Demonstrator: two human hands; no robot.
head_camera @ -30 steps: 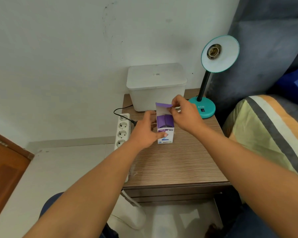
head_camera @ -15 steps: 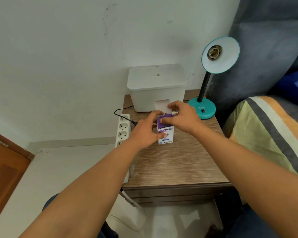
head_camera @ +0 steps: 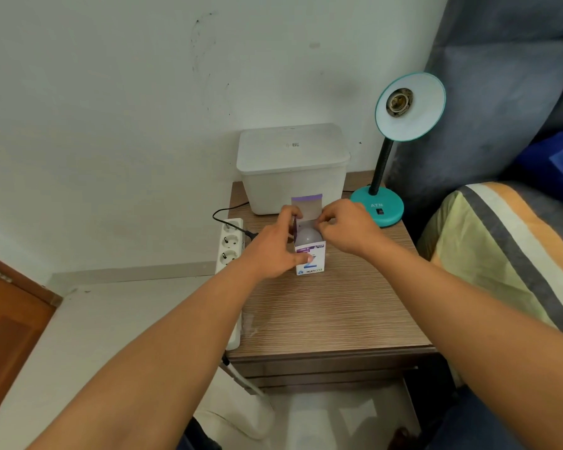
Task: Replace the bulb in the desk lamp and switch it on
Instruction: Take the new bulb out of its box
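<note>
- Far left: power strip point(head_camera: 229, 241) hangs off the left edge of the nightstand point(head_camera: 322, 313). One black plug is seated at its far end, cord loops back toward the wall. Probably the lamp's feed, can't trace it.
- Left hand point(head_camera: 273, 251) wraps the bulb box point(head_camera: 311, 258) from its left side, thumb across the printed front, fingers round the back. Firm steadying hold; box stands upright on the tabletop.
- Box top is open: purple-edged lid flap point(head_camera: 306, 207) stands up at the back, and the white dome of the new bulb point(head_camera: 307, 237) shows in the mouth, not yet lifted out.
- Right hand point(head_camera: 345, 227) is at the box's upper right edge, fingertips pinched. Looks like it's on a side flap or the rim; can't tell which, and it doesn't have the bulb.
- Behind the box: lidded white bin point(head_camera: 291, 167), untouched.
- Right: teal desk lamp point(head_camera: 384, 157) near the back right corner, shade tilted toward the camera, socket point(head_camera: 398, 102) empty. So old bulb is already out.
- Step in hand: unboxing the replacement.
- Next, as I read it: right hand grips the dome and draws it straight up while left keeps the box down, then thread the base into the socket, then the rocker switch point(head_camera: 379, 210) on the lamp base.
- Watch: the gooseneck may flex while screwing in, so likely needs a hand on the shade.
</note>
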